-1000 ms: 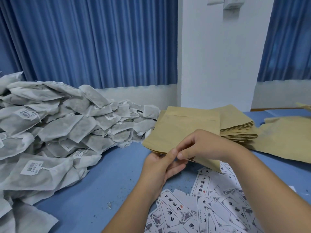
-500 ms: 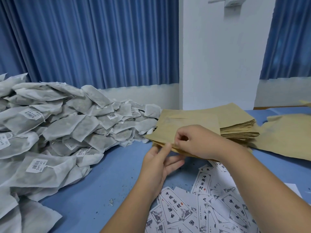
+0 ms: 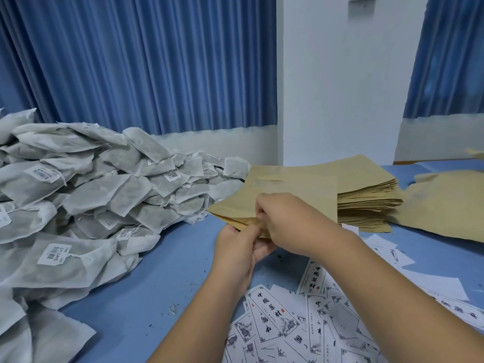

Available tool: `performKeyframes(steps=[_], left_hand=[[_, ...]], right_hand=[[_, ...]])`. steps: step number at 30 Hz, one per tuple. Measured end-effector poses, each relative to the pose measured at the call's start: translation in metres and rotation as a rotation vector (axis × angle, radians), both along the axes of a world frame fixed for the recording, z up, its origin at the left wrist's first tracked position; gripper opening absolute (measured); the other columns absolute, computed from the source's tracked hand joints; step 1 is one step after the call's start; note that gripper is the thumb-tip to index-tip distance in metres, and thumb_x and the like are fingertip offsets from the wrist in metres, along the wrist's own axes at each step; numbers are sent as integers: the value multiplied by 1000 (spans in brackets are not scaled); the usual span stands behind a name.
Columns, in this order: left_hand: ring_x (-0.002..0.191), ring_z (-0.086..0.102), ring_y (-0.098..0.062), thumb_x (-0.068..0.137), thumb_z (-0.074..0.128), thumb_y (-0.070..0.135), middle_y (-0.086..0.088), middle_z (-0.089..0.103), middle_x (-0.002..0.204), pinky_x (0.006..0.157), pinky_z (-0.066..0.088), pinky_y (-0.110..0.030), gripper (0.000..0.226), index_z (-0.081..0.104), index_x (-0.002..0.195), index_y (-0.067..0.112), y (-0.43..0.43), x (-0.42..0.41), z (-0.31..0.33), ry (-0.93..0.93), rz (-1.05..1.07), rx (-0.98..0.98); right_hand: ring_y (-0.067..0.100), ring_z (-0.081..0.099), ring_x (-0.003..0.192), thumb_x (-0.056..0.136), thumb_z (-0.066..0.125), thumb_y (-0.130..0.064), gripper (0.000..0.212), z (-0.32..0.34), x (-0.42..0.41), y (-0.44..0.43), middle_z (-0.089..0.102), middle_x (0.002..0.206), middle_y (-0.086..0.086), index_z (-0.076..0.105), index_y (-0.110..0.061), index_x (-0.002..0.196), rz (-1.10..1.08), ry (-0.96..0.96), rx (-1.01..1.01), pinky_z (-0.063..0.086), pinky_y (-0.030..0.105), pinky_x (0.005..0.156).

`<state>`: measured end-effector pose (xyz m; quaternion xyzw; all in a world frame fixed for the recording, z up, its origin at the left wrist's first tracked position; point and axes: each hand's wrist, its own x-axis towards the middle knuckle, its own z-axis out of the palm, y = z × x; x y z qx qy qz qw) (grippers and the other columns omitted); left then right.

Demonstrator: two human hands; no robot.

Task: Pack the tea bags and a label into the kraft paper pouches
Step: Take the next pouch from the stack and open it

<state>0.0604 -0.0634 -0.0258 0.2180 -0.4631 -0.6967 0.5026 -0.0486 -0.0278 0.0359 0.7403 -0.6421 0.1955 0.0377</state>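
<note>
Both hands hold one kraft paper pouch (image 3: 293, 195) just above the blue table, in front of the pouch stack (image 3: 366, 195). My left hand (image 3: 241, 247) pinches the pouch's near lower edge from beneath. My right hand (image 3: 285, 221) grips the same edge from above, fingers curled at the mouth. A big heap of white tea bags (image 3: 86, 200) with small barcode tags fills the left side. Printed white labels (image 3: 288, 323) lie scattered at the near right, partly under my forearms.
More flat kraft pouches (image 3: 445, 205) lie spread at the far right. A white pillar (image 3: 340, 87) and blue curtains stand behind the blue table (image 3: 162, 279). Small tea crumbs dot the table surface.
The pouch has been lifted off the labels and drawn back toward the stack. My right hand has shifted up and left onto its near edge, with the left hand closing in under it.
</note>
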Motion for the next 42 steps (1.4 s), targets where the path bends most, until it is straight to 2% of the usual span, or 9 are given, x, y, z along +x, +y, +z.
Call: performKeyframes(steps=[8, 13, 21, 24, 27, 29, 34, 38, 42], left_hand=[[78, 72, -32, 81, 34, -18, -22, 72, 87, 62, 59, -35, 38, 62, 103, -4, 0, 0, -4, 5, 45, 101], [53, 66, -22, 86, 45, -2, -10, 66, 61, 53, 55, -34, 16, 60, 83, 3, 2, -7, -1, 9, 181, 227], [34, 48, -13, 81, 36, -10, -1, 48, 41, 40, 45, -24, 28, 52, 66, 8, -6, 9, 3, -27, 263, 264], [39, 56, -15, 85, 41, -1, 0, 56, 47, 44, 49, -27, 17, 54, 79, 8, -3, 9, 2, -65, 280, 272], [36, 53, -12, 83, 41, -2, 1, 56, 50, 42, 46, -23, 19, 54, 90, 9, -5, 12, 2, -118, 338, 273], [40, 54, -13, 80, 41, -5, -5, 59, 60, 41, 46, -23, 23, 56, 91, 9, -6, 15, 4, -134, 362, 260], [89, 62, -32, 78, 39, -11, -20, 62, 110, 48, 53, -30, 45, 54, 116, 8, -12, 25, -1, -165, 373, 371], [82, 63, -28, 83, 40, -10, -17, 62, 105, 49, 54, -29, 39, 50, 116, 6, -3, 33, 4, -138, 306, 408], [67, 67, -25, 88, 48, 0, -14, 65, 98, 50, 54, -29, 34, 49, 120, 10, 13, 49, 11, -242, 233, 252]], right_hand=[[22, 55, 79, 93, 48, -14, 13, 3, -9, 3, 61, 86, 3, 50, -20, 82, -6, -153, -84, 46, 34, 70], [25, 55, 86, 95, 45, -20, 10, 2, 17, 5, 59, 93, 2, 50, -19, 87, 70, 27, -86, 46, 40, 77], [25, 56, 94, 88, 50, -31, 23, -5, 30, 8, 53, 102, -3, 53, -25, 110, -13, 233, -71, 33, 31, 62], [27, 52, 78, 86, 45, -16, 7, -7, 34, 6, 43, 82, -3, 47, -22, 86, -3, 299, -79, 28, 31, 54], [26, 39, 67, 84, 45, -12, 13, -10, 39, 6, 32, 75, -4, 41, -23, 79, 3, 328, -72, 17, 31, 47], [28, 42, 69, 84, 44, -12, 10, -9, 40, 7, 34, 77, -2, 48, -20, 81, -1, 327, -81, 22, 32, 51], [31, 56, 83, 84, 46, -13, 18, 10, 23, 11, 48, 84, 1, 63, -13, 89, -67, 147, -248, 46, 36, 66], [28, 54, 83, 83, 47, -12, 24, 19, 19, 16, 53, 83, 1, 69, -15, 92, -83, 87, -262, 48, 39, 72], [27, 54, 82, 81, 47, -12, 23, 16, 35, 19, 50, 78, -2, 68, -16, 88, -13, 128, -197, 48, 39, 70]])
